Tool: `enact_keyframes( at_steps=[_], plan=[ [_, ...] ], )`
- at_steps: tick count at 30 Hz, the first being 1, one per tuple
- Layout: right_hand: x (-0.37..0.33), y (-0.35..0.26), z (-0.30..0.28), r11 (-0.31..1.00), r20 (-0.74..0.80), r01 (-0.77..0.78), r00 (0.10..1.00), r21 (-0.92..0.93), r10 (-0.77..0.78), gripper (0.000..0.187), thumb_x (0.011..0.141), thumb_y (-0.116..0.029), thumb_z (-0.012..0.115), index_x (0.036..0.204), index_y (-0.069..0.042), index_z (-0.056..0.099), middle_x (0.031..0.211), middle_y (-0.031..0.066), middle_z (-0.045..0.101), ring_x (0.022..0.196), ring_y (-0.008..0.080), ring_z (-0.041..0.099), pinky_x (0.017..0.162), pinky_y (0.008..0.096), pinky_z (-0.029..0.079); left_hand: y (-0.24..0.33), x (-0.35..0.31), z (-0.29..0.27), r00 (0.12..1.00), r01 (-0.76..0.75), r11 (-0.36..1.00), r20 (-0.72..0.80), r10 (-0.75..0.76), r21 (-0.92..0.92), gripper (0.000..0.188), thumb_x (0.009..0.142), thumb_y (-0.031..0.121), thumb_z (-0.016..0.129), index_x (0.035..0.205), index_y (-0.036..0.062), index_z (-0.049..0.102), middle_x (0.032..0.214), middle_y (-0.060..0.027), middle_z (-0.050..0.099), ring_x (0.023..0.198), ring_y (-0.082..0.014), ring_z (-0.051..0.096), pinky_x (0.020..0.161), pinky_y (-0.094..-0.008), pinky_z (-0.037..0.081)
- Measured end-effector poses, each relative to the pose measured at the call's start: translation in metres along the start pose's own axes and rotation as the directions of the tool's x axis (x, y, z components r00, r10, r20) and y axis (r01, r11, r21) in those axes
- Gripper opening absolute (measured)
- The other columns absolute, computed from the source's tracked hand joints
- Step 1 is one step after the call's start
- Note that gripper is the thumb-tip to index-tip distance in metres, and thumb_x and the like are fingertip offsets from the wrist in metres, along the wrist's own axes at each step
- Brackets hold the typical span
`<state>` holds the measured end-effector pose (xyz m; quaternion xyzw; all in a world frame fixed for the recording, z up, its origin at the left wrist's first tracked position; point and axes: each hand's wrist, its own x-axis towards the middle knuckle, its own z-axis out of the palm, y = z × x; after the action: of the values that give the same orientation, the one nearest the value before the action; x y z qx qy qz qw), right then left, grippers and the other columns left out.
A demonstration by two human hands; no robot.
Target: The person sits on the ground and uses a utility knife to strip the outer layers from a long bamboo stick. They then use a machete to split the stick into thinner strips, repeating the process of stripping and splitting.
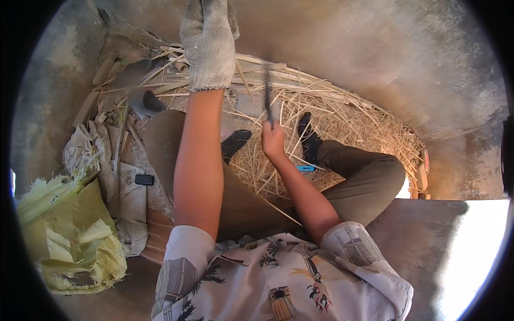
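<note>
My left hand (pixel 209 51), in a grey knitted glove, is raised at the top of the head view, its arm stretched forward. The upper edge cuts off its fingers, so their grip and anything in them stay hidden. In my right hand (pixel 273 140) is the handle of a knife (pixel 268 93); its dark blade points away from me, blurred by motion. Beneath both hands lies a heap of thin split bamboo strips and shavings (pixel 342 120). A flat grey block (pixel 254 105) shows among the strips, between my feet.
My legs are bent, with dark-socked feet (pixel 235 143) in the shavings. A blue tool (pixel 305 168) lies by my right shin. Leftward are a small black box (pixel 144 180), a long stick (pixel 119 155), pale cloth (pixel 131 206) and a frayed yellow-green sack (pixel 80 235). A wall (pixel 375 48) rises beyond the heap.
</note>
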<state>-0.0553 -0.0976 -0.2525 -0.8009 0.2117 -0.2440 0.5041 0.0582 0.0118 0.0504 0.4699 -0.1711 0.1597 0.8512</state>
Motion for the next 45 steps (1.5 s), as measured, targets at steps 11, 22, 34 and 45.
enact_keyframes(
  at_steps=[11, 22, 34, 45],
  plan=[
    [0.068, -0.125, -0.090, 0.928, -0.030, -0.189, 0.977, 0.322, 0.210, 0.038, 0.096, -0.037, 0.063, 0.079, -0.003, 0.061, 0.060, -0.0008, 0.050, 0.052, 0.0102, 0.045, 0.050, 0.0298, 0.036, -0.029, 0.009, -0.032, 0.989, 0.094, 0.986, -0.101, -0.109, -0.137, 0.047, 0.099, 0.051, 0.058, 0.120, 0.0100, 0.051, 0.076, -0.0022, 0.053, 0.064, -0.0159, 0.053, 0.058, -0.0323, 0.046],
    [0.015, 0.016, -0.044, 0.905, 0.130, -0.249, 0.942, -0.346, 0.309, 0.056, 0.093, -0.048, 0.060, 0.087, 0.007, 0.068, 0.074, 0.0276, 0.067, 0.074, 0.0435, 0.067, 0.074, 0.0504, 0.051, -0.023, 0.001, 0.004, 0.970, 0.178, 0.983, -0.163, -0.182, -0.036, 0.063, 0.093, 0.061, 0.060, 0.123, 0.0059, 0.053, 0.111, -0.0116, 0.050, 0.085, -0.0174, 0.059, 0.063, -0.0363, 0.052],
    [0.041, -0.161, -0.098, 0.750, 0.112, -0.325, 0.940, 0.576, 0.322, 0.044, 0.098, -0.047, 0.058, 0.072, -0.013, 0.048, 0.052, -0.0038, 0.041, 0.039, 0.0055, 0.034, 0.034, 0.0235, 0.024, 0.007, 0.002, -0.008, 0.998, -0.021, 0.995, -0.056, 0.016, -0.096, 0.040, 0.099, 0.046, 0.059, 0.103, 0.0067, 0.055, 0.074, -0.0038, 0.051, 0.055, -0.0156, 0.047, 0.051, -0.0326, 0.043],
    [-0.021, 0.052, 0.001, 0.950, 0.169, -0.141, 0.967, -0.277, 0.193, 0.067, 0.094, -0.057, 0.057, 0.079, 0.008, 0.063, 0.063, 0.0146, 0.059, 0.057, 0.0287, 0.057, 0.059, 0.0454, 0.047, -0.001, 0.006, 0.011, 0.990, 0.136, 0.906, 0.025, -0.138, -0.401, 0.033, 0.097, 0.047, 0.062, 0.089, 0.0146, 0.063, 0.060, 0.0071, 0.045, 0.047, -0.0065, 0.040, 0.044, -0.0248, 0.030]
  ],
)
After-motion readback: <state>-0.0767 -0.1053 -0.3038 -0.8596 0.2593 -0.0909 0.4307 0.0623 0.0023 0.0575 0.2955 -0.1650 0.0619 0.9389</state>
